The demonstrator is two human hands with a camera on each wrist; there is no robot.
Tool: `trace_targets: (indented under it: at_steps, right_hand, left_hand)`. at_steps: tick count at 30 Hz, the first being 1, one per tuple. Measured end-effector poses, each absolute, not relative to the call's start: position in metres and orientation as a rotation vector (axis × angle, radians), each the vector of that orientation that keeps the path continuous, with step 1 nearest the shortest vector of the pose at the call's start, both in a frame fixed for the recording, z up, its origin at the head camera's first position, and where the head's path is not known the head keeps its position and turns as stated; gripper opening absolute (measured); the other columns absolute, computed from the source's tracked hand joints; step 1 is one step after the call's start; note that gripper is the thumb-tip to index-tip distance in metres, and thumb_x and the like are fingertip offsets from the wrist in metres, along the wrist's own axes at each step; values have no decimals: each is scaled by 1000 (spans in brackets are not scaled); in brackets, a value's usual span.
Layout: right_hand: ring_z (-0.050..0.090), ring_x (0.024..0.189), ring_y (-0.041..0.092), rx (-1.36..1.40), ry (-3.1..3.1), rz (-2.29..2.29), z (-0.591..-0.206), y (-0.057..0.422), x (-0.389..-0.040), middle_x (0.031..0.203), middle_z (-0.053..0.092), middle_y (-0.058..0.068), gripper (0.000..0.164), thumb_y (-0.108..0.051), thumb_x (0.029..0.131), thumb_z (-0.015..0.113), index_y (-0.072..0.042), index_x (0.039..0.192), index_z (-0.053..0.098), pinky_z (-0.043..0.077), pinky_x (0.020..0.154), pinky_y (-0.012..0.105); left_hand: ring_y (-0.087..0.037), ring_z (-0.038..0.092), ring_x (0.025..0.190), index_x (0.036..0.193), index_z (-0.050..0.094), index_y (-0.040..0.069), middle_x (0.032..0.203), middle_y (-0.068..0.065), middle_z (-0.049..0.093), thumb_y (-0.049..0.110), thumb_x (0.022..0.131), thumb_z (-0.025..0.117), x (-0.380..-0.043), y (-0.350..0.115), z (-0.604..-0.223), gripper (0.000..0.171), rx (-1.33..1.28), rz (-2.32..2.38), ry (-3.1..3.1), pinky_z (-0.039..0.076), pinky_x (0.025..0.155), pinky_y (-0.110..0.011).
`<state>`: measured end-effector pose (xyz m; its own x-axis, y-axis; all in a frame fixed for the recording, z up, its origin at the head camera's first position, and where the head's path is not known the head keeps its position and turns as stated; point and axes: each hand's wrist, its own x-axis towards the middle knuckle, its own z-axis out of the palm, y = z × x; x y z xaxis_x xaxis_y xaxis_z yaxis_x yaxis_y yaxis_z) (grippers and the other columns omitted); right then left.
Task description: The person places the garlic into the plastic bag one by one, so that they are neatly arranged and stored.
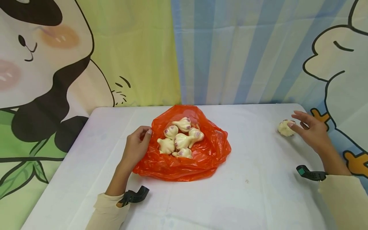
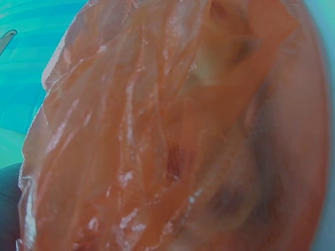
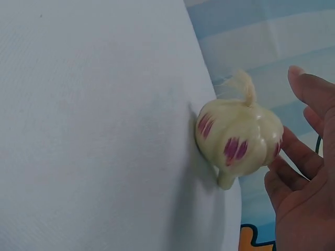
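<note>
A red plastic bag (image 1: pixel 212 153) lies spread with its mouth wide, several garlic bulbs (image 1: pixel 166 146) gathered inside. At its left rim my left hand (image 1: pixel 136 145) pinches the plastic between thumb and fingers. The left wrist view is filled by the crinkled bag (image 2: pixel 104 157), with blurred shapes behind the film. On the far right of the table sits a single garlic bulb (image 1: pixel 286 128), with purple streaks and a root tuft in the right wrist view. My right hand (image 1: pixel 312 131) is beside it, thumb raised apart from it, fingers reaching around its far side; whether they touch cannot be told.
A white-covered table (image 1: pixel 258 191) carries everything. Its right edge runs close by the lone bulb. Behind stands a printed cloth backdrop (image 1: pixel 224 51) with cartoon animals. Dark wrist straps (image 1: pixel 311 174) sit on both forearms.
</note>
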<state>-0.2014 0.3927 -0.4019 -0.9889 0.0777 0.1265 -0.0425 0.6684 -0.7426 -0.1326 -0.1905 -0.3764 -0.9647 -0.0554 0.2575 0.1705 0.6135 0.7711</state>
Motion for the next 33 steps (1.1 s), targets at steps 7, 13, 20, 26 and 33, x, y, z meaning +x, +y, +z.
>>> trace_targets:
  at_steps: [7, 13, 20, 26, 33]
  right_hand:
    - [18, 142, 42, -63, -2789, 1307, -419, 401, -207, 155, 25, 22, 81, -41, 94, 62, -20, 157, 16, 17, 112, 50]
    - [13, 140, 49, -89, -2793, 1386, -429, 403, -206, 157, 12, 26, 92, -39, 94, 64, -12, 156, 2, 13, 110, 59]
    - [22, 136, 52, -107, -2901, 1329, -426, 400, -205, 155, 19, 27, 83, -47, 95, 58, -10, 156, 15, 27, 101, 62]
    - [26, 135, 52, -180, -2929, 1330, -427, 397, -206, 154, 22, 27, 84, -57, 93, 54, -5, 152, 26, 33, 97, 63]
    - [30, 133, 49, -181, -2908, 1289, -431, 397, -206, 152, 27, 28, 78, -53, 95, 53, -5, 151, 28, 33, 99, 55]
  left_hand:
    - [-20, 51, 70, 113, 64, 5, 85, -6, 63, 30, 102, 51, -134, -190, -379, 30, -99, -1274, -2582, 44, 58, -26]
    - [-21, 52, 71, 113, 63, 5, 86, -7, 63, 31, 102, 51, -134, -189, -378, 31, -82, -1272, -2592, 45, 59, -27]
    - [-20, 52, 71, 113, 64, 5, 86, -7, 63, 32, 102, 50, -134, -190, -378, 32, -87, -1270, -2592, 46, 60, -26]
    - [-20, 52, 72, 113, 64, 5, 87, -7, 63, 31, 102, 50, -134, -190, -377, 32, -88, -1272, -2590, 46, 60, -26]
    - [-20, 52, 71, 113, 64, 5, 85, -7, 63, 31, 102, 50, -134, -190, -377, 31, -86, -1265, -2588, 46, 60, -26]
